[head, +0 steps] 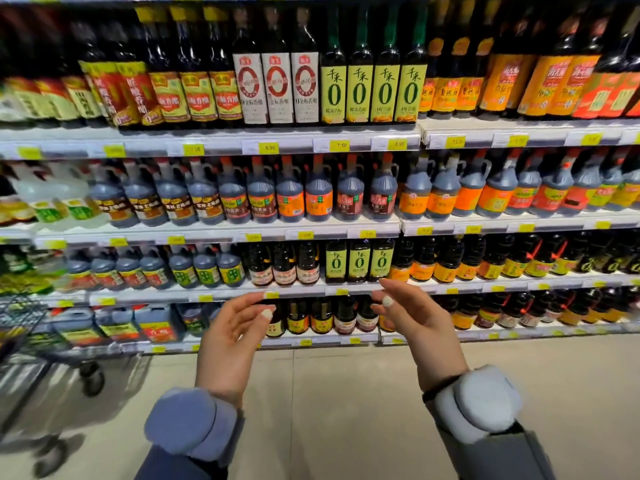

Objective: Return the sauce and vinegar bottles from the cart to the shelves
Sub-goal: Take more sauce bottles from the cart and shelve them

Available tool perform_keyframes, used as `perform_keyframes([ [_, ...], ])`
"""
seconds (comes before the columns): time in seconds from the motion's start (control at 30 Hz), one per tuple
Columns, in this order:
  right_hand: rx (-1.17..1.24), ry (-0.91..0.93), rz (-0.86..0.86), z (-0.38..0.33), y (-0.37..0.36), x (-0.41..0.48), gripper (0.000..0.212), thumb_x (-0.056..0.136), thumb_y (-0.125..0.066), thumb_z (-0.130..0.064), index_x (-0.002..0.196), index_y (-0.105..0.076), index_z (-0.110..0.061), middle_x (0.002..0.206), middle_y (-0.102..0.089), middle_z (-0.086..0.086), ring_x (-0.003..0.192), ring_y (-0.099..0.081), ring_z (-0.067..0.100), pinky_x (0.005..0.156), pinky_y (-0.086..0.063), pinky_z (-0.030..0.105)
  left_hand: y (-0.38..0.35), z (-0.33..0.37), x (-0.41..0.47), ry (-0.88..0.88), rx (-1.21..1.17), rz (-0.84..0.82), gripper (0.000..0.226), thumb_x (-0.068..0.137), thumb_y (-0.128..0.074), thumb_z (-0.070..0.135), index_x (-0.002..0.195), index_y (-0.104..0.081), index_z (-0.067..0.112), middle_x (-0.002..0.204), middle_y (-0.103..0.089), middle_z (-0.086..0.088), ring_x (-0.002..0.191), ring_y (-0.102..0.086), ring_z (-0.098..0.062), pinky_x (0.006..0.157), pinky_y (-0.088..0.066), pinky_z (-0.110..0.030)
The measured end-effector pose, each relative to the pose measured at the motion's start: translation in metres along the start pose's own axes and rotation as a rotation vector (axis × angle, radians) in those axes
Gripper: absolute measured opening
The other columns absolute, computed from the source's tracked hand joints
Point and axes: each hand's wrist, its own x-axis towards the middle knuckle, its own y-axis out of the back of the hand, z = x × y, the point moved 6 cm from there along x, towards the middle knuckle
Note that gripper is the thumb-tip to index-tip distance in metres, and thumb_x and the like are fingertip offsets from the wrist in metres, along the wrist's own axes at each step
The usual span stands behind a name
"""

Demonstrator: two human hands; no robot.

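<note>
Padded grey sleeves (194, 424) are seen nearest; above them the left hand (232, 337) and right hand (415, 327) are held empty, fingers loosely spread, palms facing. Dark sauce and vinegar bottles (359, 261), labelled green, orange and red, are ranged along the shelves (207, 140). The cart (20, 320) is glimpsed, blurred, at far left.

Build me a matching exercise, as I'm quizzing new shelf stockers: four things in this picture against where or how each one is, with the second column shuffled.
Things:
1. left hand
2. cart
3. red-ring white-label bottles
4. orange-label handled jugs

Place or state:
A. second row of bottles down
B. far left, on the floor
C. top row of bottles in view
D. empty, fingers relaxed

Pairs: 1-D, 2-B, 3-C, 4-A
</note>
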Motion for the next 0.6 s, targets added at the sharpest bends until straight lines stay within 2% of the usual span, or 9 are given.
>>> perform_keyframes([
  [0.13,-0.029,0.015,-0.032,0.0,-0.044,-0.015,0.027,0.085,-0.055,-0.003,0.087,-0.062,-0.029,0.073,-0.072,-0.013,0.07,-0.064,-0.002,0.06,-0.049,0.009,0.047,0.0,-0.001,-0.018,-0.002,0.029,0.029,0.084,-0.055,-0.002,0.086,-0.056,0.026,0.088,-0.064,0.002,0.084,-0.059,-0.013,0.078,-0.045,-0.025],
  [0.23,0.003,0.033,-0.039,0.0,-0.087,-0.023,0.027,0.085,-0.054,-0.003,0.086,-0.062,-0.028,0.07,-0.071,-0.022,0.07,-0.066,-0.002,0.061,-0.049,0.008,0.084,0.004,0.009,-0.048,-0.003,0.012,0.03,0.084,-0.055,-0.003,0.086,-0.057,0.027,0.086,-0.063,0.001,0.081,-0.058,-0.014,0.077,-0.044,-0.024],
  [0.3,0.008,0.052,-0.037,0.0,-0.111,-0.027,0.028,0.086,-0.053,-0.001,0.084,-0.062,-0.028,0.069,-0.071,-0.018,0.069,-0.065,-0.004,0.062,-0.049,0.007,0.105,0.006,0.017,-0.056,0.0,-0.006,0.029,0.084,-0.056,-0.001,0.086,-0.057,0.028,0.085,-0.062,0.0,0.081,-0.057,-0.014,0.076,-0.043,-0.024],
  [0.4,0.025,0.043,-0.01,0.01,-0.163,-0.043,0.028,0.086,-0.052,0.0,0.085,-0.061,-0.026,0.078,-0.068,-0.01,0.065,-0.064,-0.005,0.06,-0.048,0.007,0.157,0.005,0.031,-0.066,0.018,-0.029,0.028,0.083,-0.056,0.0,0.086,-0.058,0.028,0.084,-0.061,-0.001,0.082,-0.056,-0.015,0.077,-0.042,-0.025],
  [0.5,0.058,0.025,0.0,0.018,-0.217,-0.053,0.029,0.086,-0.052,0.002,0.085,-0.061,-0.025,0.068,-0.07,-0.014,0.064,-0.064,-0.005,0.058,-0.047,0.008,0.213,0.004,0.047,-0.063,0.008,-0.036,0.027,0.084,-0.055,0.001,0.086,-0.057,0.027,0.087,-0.062,-0.003,0.088,-0.057,-0.02,0.079,-0.043,-0.026],
  [0.6,0.041,0.012,-0.011,0.027,-0.27,-0.063,0.028,0.085,-0.052,0.002,0.087,-0.062,-0.023,0.068,-0.071,-0.017,0.069,-0.065,-0.002,0.066,-0.051,0.01,0.268,-0.001,0.059,-0.045,-0.014,-0.046,0.024,0.084,-0.055,0.003,0.088,-0.057,0.027,0.09,-0.063,-0.005,0.091,-0.058,-0.02,0.074,-0.049,-0.017],
])
